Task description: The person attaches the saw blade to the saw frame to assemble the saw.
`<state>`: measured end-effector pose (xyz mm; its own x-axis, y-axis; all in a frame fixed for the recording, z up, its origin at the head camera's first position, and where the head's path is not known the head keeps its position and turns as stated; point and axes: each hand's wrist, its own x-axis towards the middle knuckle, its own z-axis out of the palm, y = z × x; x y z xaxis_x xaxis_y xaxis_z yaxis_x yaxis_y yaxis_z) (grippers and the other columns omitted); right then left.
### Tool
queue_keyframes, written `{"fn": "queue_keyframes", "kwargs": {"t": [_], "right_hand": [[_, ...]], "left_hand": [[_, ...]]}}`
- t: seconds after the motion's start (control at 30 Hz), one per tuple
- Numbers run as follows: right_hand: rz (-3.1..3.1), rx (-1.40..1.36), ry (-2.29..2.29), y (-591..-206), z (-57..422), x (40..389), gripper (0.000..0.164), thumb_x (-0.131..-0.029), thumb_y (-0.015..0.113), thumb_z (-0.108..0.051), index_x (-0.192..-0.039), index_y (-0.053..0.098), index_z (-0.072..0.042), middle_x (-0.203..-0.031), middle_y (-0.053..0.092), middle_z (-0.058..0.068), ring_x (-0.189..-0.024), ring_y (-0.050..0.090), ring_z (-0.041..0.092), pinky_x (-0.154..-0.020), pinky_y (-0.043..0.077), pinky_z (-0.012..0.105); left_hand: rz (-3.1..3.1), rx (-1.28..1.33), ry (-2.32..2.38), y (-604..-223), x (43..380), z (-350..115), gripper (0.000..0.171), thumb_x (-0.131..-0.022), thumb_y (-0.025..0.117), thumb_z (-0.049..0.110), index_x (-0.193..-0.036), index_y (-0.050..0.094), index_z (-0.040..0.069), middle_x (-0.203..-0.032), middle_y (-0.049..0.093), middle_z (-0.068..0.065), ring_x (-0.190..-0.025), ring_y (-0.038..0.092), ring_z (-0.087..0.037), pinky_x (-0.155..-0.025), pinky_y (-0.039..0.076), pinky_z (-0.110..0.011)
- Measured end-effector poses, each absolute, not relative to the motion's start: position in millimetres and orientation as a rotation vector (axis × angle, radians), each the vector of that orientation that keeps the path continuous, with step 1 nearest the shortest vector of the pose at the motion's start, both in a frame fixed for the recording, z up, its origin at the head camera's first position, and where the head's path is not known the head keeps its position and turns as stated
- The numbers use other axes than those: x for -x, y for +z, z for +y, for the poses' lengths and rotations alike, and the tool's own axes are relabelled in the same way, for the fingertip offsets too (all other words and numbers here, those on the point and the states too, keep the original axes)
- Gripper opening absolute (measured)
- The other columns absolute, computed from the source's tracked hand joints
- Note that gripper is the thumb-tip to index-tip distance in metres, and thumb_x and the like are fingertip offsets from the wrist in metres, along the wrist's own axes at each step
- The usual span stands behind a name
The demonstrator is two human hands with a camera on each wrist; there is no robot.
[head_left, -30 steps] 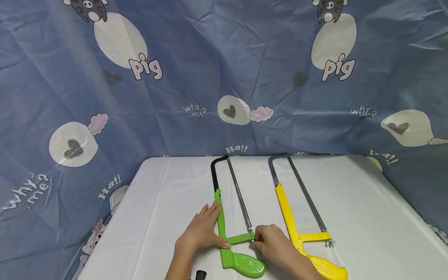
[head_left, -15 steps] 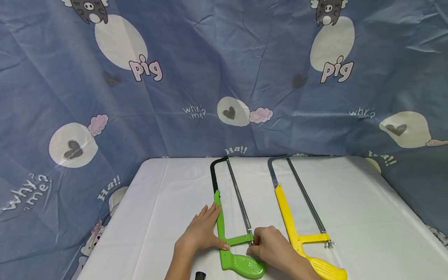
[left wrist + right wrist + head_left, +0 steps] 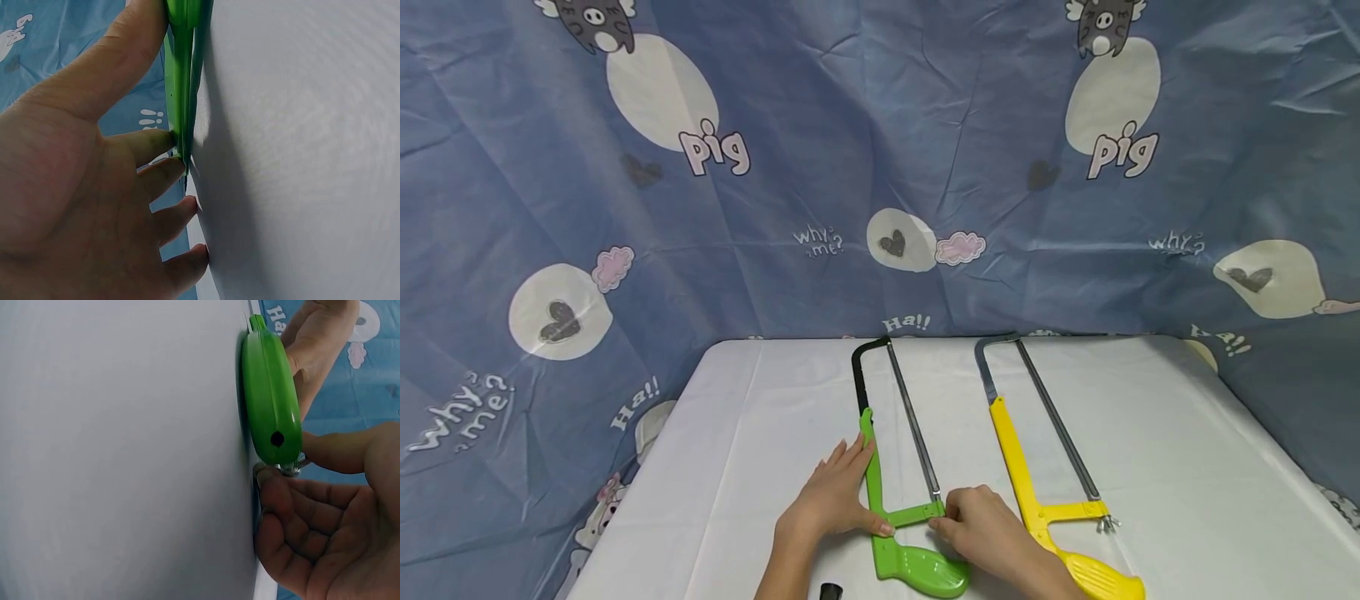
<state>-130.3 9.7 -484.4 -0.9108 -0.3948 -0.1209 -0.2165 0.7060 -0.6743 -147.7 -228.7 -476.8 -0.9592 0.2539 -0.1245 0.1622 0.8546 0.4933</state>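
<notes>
A green hacksaw (image 3: 912,515) lies flat on the white table, its black front bow at the far end and its grey blade on the right side. My left hand (image 3: 827,504) rests against the frame's left side, fingers fairly straight, thumb on the frame near the handle. In the left wrist view, the fingertips touch the green frame and the tabletop. My right hand (image 3: 988,527) is at the blade's near end. In the right wrist view, its thumb and forefinger pinch the metal wing nut (image 3: 292,469), partly hidden, just beyond the green handle (image 3: 270,394).
Close to the right of my right hand lies a yellow hacksaw (image 3: 1017,454), its wing nut (image 3: 1107,523) exposed. A short black object (image 3: 831,591) is cut off at the bottom edge. Behind the white table (image 3: 760,433) hangs a blue patterned cloth (image 3: 820,167).
My right thumb and fingers shift slightly around the wing nut, the thumb rising toward the green crossbar. The left hand and both hacksaws hold their places.
</notes>
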Motion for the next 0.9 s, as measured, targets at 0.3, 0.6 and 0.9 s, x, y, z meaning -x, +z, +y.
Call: {"fn": "queue_keyframes", "kwargs": {"t": [0.3, 0.6, 0.9], "right_hand": [[2.577, 0.547, -1.059, -486.7, 16.9, 132.4, 0.021, -0.092, 0.065, -0.018, -0.071, 0.065, -0.016, -0.055, 0.055, -0.008, -0.049, 0.046, 0.006, -0.045, 0.04, 0.022], [2.517, 0.531, -1.126, -487.4, 22.6, 135.6, 0.011, -0.09, 0.065, -0.006, -0.081, 0.07, -0.01, -0.061, 0.061, -0.006, -0.053, 0.053, 0.008, -0.047, 0.043, 0.022], [2.512, 0.508, -1.156, -488.2, 21.4, 135.1, 0.013, -0.086, 0.068, -0.004, -0.074, 0.067, -0.01, -0.057, 0.06, -0.005, -0.051, 0.052, 0.009, -0.045, 0.041, 0.021]], "left_hand": [[2.832, -0.31, 0.742, -476.9, 146.6, -228.9, 0.124, -0.054, 0.091, 0.056, -0.153, 0.036, 0.005, -0.164, 0.027, -0.016, -0.151, 0.021, -0.045, -0.118, 0.023, -0.066], [2.839, -0.308, 0.744, -476.8, 147.6, -228.1, 0.126, -0.053, 0.092, 0.057, -0.153, 0.036, 0.004, -0.163, 0.028, -0.016, -0.151, 0.021, -0.045, -0.117, 0.023, -0.067], [2.835, -0.305, 0.752, -475.2, 146.7, -228.0, 0.126, -0.053, 0.092, 0.056, -0.153, 0.036, 0.004, -0.163, 0.028, -0.017, -0.151, 0.021, -0.044, -0.118, 0.023, -0.067]]}}
